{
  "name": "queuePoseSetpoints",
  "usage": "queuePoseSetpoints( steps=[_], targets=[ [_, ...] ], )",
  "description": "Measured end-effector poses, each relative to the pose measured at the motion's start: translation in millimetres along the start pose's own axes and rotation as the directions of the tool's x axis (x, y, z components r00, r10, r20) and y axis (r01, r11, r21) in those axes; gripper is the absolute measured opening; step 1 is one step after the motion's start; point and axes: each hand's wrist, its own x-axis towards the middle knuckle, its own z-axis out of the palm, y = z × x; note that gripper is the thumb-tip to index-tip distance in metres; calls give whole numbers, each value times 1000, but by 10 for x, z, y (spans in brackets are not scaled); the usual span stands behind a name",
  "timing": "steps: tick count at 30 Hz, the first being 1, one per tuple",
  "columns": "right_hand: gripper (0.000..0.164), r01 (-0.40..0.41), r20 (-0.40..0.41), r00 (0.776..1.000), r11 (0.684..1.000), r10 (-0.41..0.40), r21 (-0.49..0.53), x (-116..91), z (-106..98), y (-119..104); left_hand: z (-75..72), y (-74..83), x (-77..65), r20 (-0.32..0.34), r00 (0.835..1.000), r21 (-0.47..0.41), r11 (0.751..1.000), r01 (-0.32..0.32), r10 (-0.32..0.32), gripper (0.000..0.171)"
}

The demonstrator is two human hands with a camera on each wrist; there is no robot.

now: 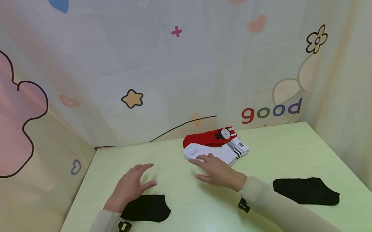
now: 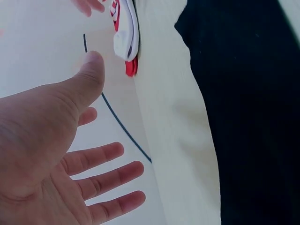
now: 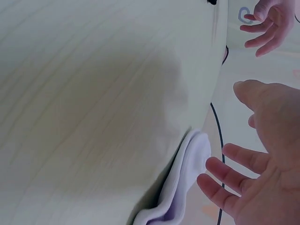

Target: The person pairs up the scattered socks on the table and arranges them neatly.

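My left hand (image 1: pixel 130 184) hovers over the table with fingers spread and nothing in them. Just below it lies a black sock (image 1: pixel 147 208), partly covered by the wrist; in the left wrist view that black sock (image 2: pixel 248 93) fills the right side. My right hand (image 1: pixel 218 170), fingers also apart and holding nothing, is in front of a white sock pair (image 1: pixel 221 153) with black stripes, hiding part of it. Behind the white pair, a red sock pair (image 1: pixel 201 139) with a cartoon figure lies against it. Another black sock (image 1: pixel 310 190) lies at the right, beyond the right forearm.
The pale green table (image 1: pixel 194 217) is bordered at the back and sides by a printed curtain (image 1: pixel 175 66). A small dark device (image 1: pixel 125 227) is strapped at the left wrist, and a similar device (image 1: pixel 244 205) at the right.
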Motion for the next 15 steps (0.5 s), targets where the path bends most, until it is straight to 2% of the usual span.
queuePoseSetpoints(
  steps=[8, 15],
  targets=[
    [59, 28, 62, 998, 1000, -28, -9, 130, 61, -209, -132, -153, -176, 12, 998, 14, 998, 54, -55, 65],
    [58, 83, 53, 995, 996, -83, -9, 210, 167, -325, -183, -245, -291, 45, 996, 9, 997, 74, -74, 63]
  ],
)
